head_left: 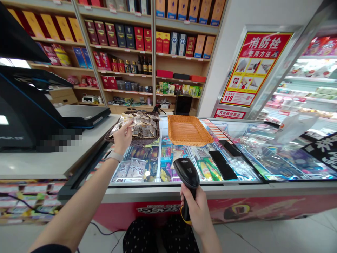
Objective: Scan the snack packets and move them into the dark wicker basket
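My right hand (196,207) is wrapped round the handle of a black barcode scanner (186,172), held upright in front of the freezer with its head toward the glass top. Reaching forward, my left hand (123,137) is at the dark brown wicker basket (137,142), its fingers bent over the small clear packets (144,124) heaped inside. The fingertips are among the packets; whether they grip one cannot be made out. Right of that basket, an orange wicker basket (188,128) with nothing in it rests on the freezer's glass.
Under the glass of the chest freezer (184,191) lie many packaged goods. Two black phone-like slabs (223,165) lie on top. At left, a counter (34,165) bears a dark scale-like machine (31,112). Shelves of boxes (114,35) stand behind; a cable (102,232) crosses the floor.
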A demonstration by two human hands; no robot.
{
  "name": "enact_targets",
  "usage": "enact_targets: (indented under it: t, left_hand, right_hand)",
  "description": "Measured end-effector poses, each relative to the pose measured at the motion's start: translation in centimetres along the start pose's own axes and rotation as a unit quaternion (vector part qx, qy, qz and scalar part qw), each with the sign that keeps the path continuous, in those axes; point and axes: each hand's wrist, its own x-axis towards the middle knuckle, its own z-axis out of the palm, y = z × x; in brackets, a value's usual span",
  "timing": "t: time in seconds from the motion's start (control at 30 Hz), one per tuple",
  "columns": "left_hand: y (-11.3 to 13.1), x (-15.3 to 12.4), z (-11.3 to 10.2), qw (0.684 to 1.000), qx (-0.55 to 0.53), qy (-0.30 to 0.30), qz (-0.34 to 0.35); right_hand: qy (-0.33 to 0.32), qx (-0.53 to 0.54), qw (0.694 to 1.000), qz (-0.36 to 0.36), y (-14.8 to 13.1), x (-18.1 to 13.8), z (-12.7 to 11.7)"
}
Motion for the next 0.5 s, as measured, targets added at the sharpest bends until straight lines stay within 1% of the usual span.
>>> enact_targets:
  t: [0.07,0.13,0.23,0.33,0.43,0.5]
  left_hand:
    - [0.4,-1.6,0.6,0.998,-0.05,0.029,-0.038]
    - [0.7,-3.1,1.1,0.992,-0.102,0.043,-0.061]
    - [1.0,-4.8,1.9,0.976,-0.186,0.053,-0.101]
    - [1.2,-6.2,2.6,0.952,-0.261,0.068,-0.142]
    - [0.9,-7.4,3.1,0.934,-0.307,0.072,-0.167]
    - [0.4,-8.2,3.4,0.926,-0.327,0.065,-0.179]
  right_hand:
    - [-0.007,0.004,1.0,0.002,0.0,-0.1,0.0]
    - [-0.006,0.003,1.0,-0.001,0.0,-0.2,0.1]
    - [0.003,-0.002,1.0,-0.007,0.1,-0.3,0.3]
    - [0.0,-0.003,1.0,-0.004,0.4,-0.4,0.4]
    - [-0.008,-0.003,1.0,-0.006,0.6,-0.4,0.5]
    - [-0.012,-0.001,1.0,-0.007,0.6,-0.4,0.6]
